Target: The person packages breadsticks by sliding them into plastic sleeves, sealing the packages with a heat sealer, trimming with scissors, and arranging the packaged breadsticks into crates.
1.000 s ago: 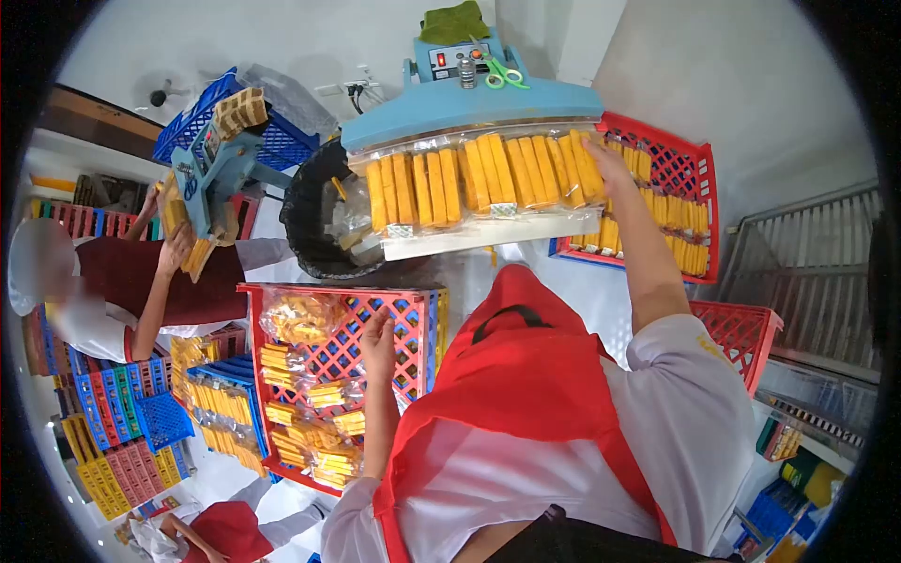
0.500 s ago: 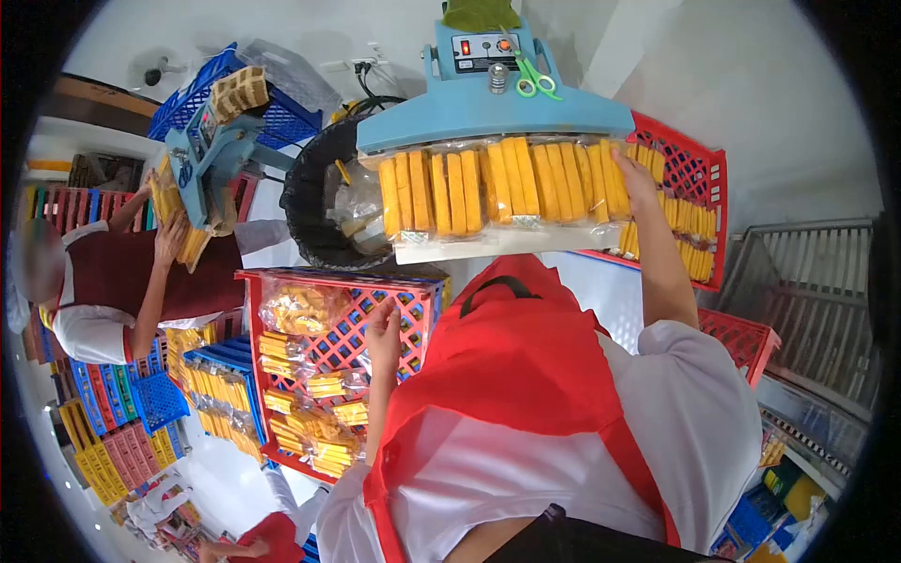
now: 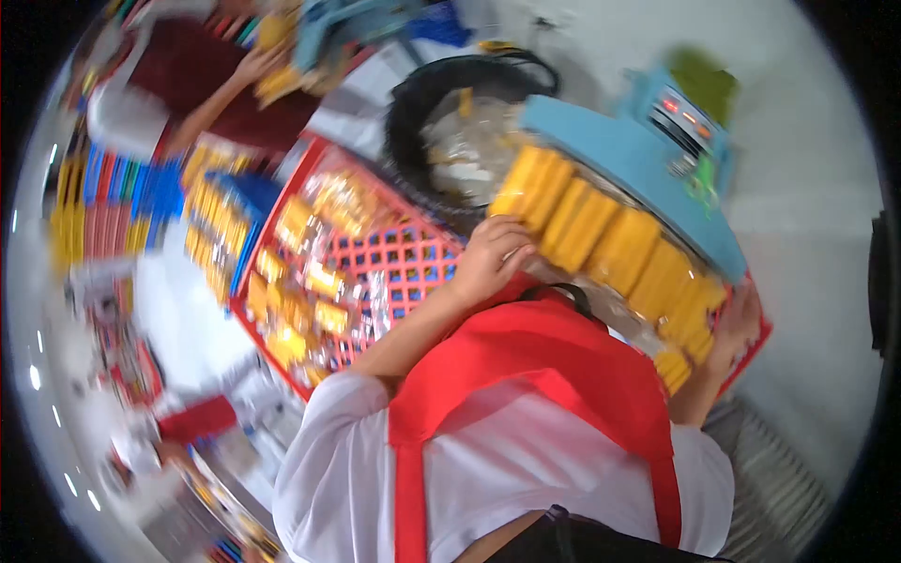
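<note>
A row of clear plastic bags with yellow sticks (image 3: 615, 251) lies along the front of a blue sealing machine (image 3: 619, 164), slanting down to the right. At the row's upper left end my left hand (image 3: 493, 258) is closed, its bent fingers on the edge of the bags. My right hand (image 3: 737, 324), blurred by motion, holds the opposite end of the row. Green-handled scissors (image 3: 702, 183) rest on top of the machine, near its lit control panel (image 3: 683, 122).
A red crate (image 3: 408, 258) with bagged yellow sticks stands left of me. Behind it is a black-lined bin (image 3: 404, 122) with plastic scraps. A blue crate (image 3: 246, 220) holds more bags. A co-worker in a dark red apron (image 3: 211, 80) works at another machine, upper left.
The view has turned, so the machine now sits further right and slanted. My left hand has come up from beside the red crate to the row's left end. My right hand stays at the right end.
</note>
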Demonstrator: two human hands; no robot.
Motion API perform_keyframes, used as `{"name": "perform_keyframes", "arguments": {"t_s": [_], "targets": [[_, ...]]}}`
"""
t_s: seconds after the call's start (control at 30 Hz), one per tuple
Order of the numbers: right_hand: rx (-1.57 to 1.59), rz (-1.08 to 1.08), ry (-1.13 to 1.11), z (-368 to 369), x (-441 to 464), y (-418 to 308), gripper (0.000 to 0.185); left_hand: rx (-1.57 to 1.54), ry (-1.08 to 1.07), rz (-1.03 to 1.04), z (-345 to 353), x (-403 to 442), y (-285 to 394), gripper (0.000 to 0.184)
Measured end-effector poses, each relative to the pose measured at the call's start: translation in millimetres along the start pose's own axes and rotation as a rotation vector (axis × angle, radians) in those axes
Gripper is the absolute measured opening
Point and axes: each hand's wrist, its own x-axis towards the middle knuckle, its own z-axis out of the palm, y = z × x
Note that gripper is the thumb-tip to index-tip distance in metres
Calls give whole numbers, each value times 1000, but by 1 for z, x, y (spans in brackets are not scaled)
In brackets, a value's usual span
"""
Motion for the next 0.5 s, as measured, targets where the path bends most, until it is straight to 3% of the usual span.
{"name": "perform_keyframes", "arguments": {"t_s": [0.07,0.13,0.27,0.33,0.5], "targets": [[31,-13,-13,26,0,-72,26,-12,87,-79,-12,-25,-14,9],[-57,-192,-123,59,24,-57,27,61,205,-161,-27,-58,-26,9],[-8,-371,-419,142,1,-104,27,198,428,-382,-38,-141,-41,9],[-129,-533,-580,177,-10,-119,26,284,497,-545,-33,-186,-45,10],[-31,-565,-937,234,-61,-161,23,387,518,-874,-14,-279,-40,12]]}}
